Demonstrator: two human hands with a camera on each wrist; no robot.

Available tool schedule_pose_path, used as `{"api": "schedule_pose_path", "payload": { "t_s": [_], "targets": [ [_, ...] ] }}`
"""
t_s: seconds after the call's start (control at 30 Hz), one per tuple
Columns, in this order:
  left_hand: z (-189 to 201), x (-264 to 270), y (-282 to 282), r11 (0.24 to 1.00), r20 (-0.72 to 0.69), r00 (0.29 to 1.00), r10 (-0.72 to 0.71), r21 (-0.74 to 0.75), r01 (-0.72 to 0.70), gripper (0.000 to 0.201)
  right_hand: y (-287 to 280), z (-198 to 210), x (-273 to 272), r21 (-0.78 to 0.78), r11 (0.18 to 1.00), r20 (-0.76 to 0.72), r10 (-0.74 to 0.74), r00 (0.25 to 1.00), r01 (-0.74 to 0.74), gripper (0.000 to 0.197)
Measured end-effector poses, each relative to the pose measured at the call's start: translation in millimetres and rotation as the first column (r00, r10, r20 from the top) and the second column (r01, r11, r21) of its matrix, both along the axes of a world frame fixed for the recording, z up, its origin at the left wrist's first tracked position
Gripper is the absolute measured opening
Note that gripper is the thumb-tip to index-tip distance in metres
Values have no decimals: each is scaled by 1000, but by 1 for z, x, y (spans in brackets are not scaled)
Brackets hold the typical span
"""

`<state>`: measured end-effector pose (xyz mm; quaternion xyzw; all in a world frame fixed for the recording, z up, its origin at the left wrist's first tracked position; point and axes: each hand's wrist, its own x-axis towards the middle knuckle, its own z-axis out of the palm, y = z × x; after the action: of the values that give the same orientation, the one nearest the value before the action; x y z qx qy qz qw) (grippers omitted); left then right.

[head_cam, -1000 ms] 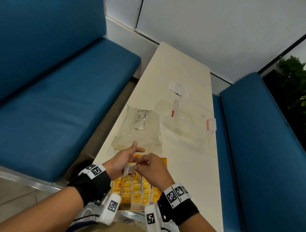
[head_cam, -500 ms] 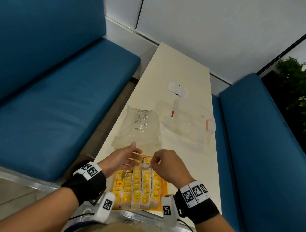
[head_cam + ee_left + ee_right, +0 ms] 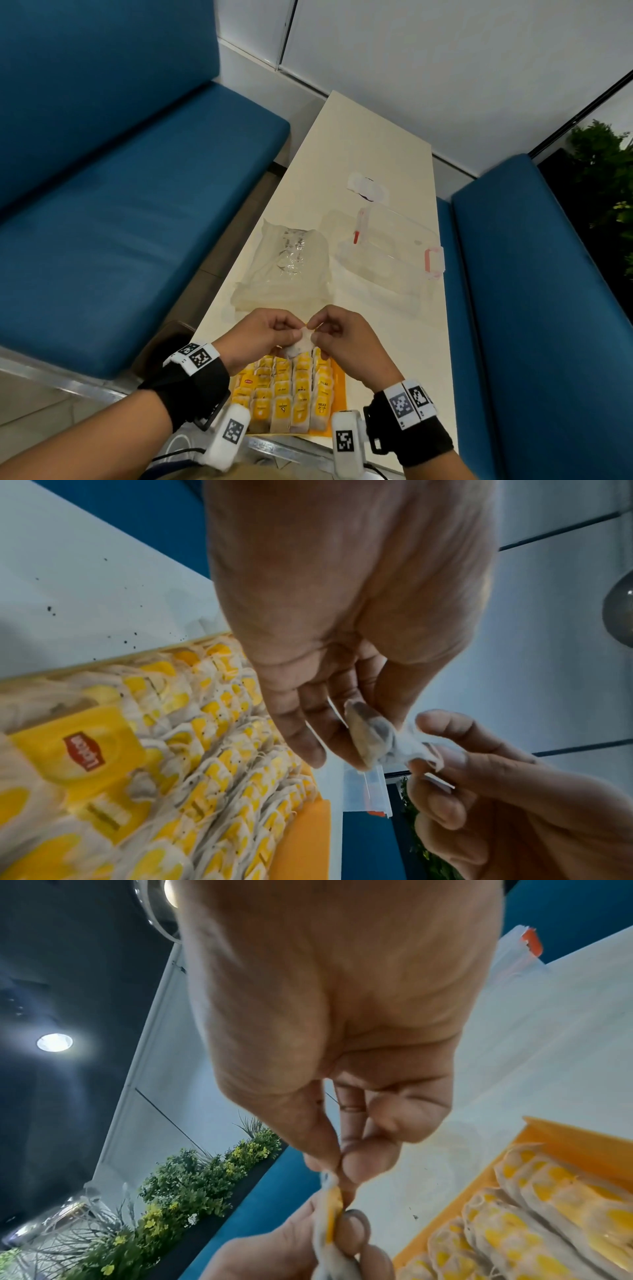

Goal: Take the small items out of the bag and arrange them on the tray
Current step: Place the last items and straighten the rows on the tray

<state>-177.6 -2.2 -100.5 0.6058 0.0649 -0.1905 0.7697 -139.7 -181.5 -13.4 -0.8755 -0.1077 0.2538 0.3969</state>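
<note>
Both hands hold one tea bag (image 3: 301, 343) just above the far end of the orange tray (image 3: 339, 382). My left hand (image 3: 274, 334) pinches its body (image 3: 368, 734); my right hand (image 3: 334, 334) pinches its top corner (image 3: 330, 1202) between thumb and forefinger. The tray holds several rows of tea bags with yellow tags (image 3: 291, 390), also seen in the left wrist view (image 3: 212, 753). The clear plastic bag (image 3: 287, 270) lies flat on the table beyond the hands.
A clear plastic box with red clips (image 3: 394, 263) stands at the right of the cream table (image 3: 359, 147). A small white wrapper (image 3: 368, 186) lies behind it. Blue benches (image 3: 120, 205) flank the table on both sides.
The hands parted half a second ago, with the right pinching a tea bag over the tray. They have come together again, a little farther out, both holding one tea bag.
</note>
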Motion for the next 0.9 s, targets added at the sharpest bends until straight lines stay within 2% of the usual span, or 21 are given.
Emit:
{"api": "schedule_pose_path", "payload": {
  "t_s": [0.1,0.13,0.23,0.33,0.43,0.53,0.73,0.9],
  "targets": [
    [1,0,2,1000,-12,1000,8,-26,-8,17,-3,-4,-5,15,996,101,83,991,-85,39],
    [1,0,3,999,-16,1000,2,-34,-3,18,-3,-7,-6,-10,992,151,127,980,-127,41],
    [5,-2,1,998,-20,999,-28,-50,26,18,-2,-10,-9,-44,988,238,157,959,-151,22],
    [6,-4,0,999,27,999,-34,35,33,22,-3,-11,-7,-48,994,274,108,956,-99,9],
    [9,-9,0,993,96,992,-80,98,70,23,-5,-9,-4,-86,996,253,56,966,-35,5],
    [7,-12,-1,978,192,978,-86,204,46,14,-6,-7,-3,-92,996,233,16,972,5,5],
    [3,-13,-5,952,240,964,-117,304,40,13,-7,-9,-7,-178,984,251,61,966,-16,3],
    [1,-11,-7,861,270,951,-150,508,-9,7,-12,-7,-9,-262,961,203,142,969,-86,8]
  ]
}}
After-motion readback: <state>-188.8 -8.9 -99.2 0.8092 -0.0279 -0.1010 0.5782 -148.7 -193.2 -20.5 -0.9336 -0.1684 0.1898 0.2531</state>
